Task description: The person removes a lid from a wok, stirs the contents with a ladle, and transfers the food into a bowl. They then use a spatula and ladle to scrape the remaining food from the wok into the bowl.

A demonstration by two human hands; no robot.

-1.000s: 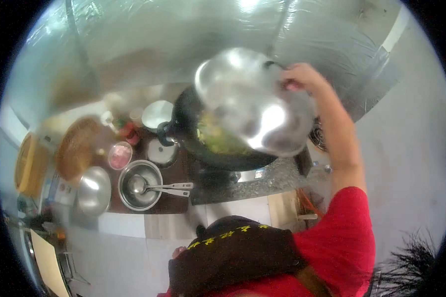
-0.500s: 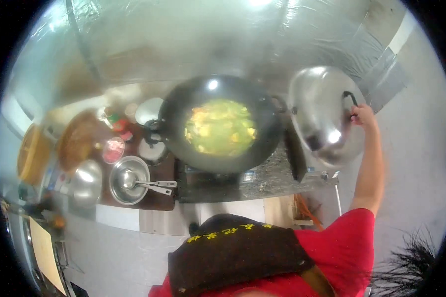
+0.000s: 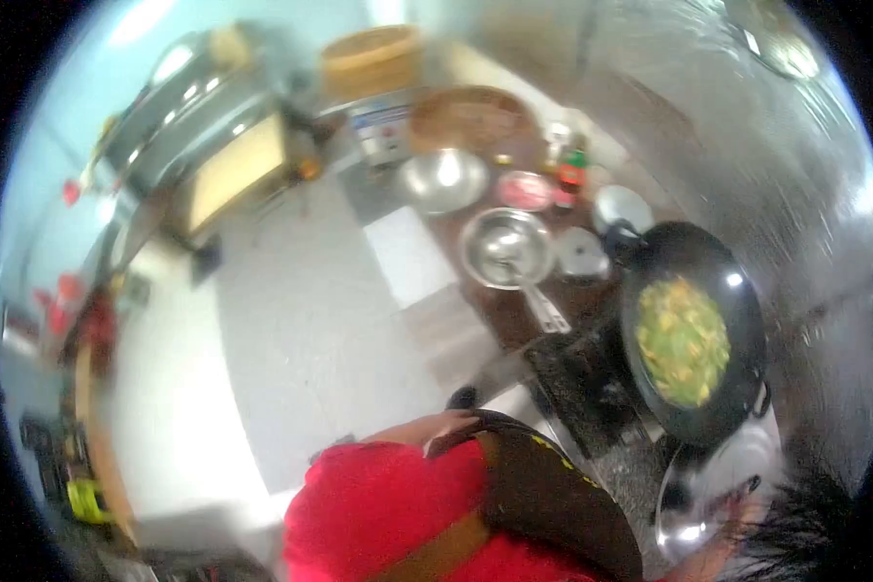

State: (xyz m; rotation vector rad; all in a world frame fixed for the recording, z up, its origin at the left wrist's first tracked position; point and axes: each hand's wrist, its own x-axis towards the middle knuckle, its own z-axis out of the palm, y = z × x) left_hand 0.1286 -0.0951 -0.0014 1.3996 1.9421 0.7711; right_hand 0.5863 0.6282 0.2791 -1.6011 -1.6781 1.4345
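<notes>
A large silver wok lid [image 3: 689, 490] is at the lower right, beside the wok. My right hand [image 3: 743, 519] is at its dark handle and appears closed on it, though the fingers are blurred. The black wok [image 3: 742, 320] holds cooked green and yellow food [image 3: 684, 339]. My left hand [image 3: 448, 423] is against my body by the dark apron [image 3: 543, 495]; its fingers are smeared and cannot be made out.
Left of the wok are a metal bowl [image 3: 470, 238] with a ladle [image 3: 543, 308], another steel bowl [image 3: 441, 181], a bowl of pink food [image 3: 526, 190], a bottle [image 3: 570, 173] and a round wooden board [image 3: 475, 126]. A bamboo steamer [image 3: 371, 63] stands farther back.
My view has swung left, so the wok and lid now sit on the right side. My left hand and more of the room have come into view. The lid remains beside the wok.
</notes>
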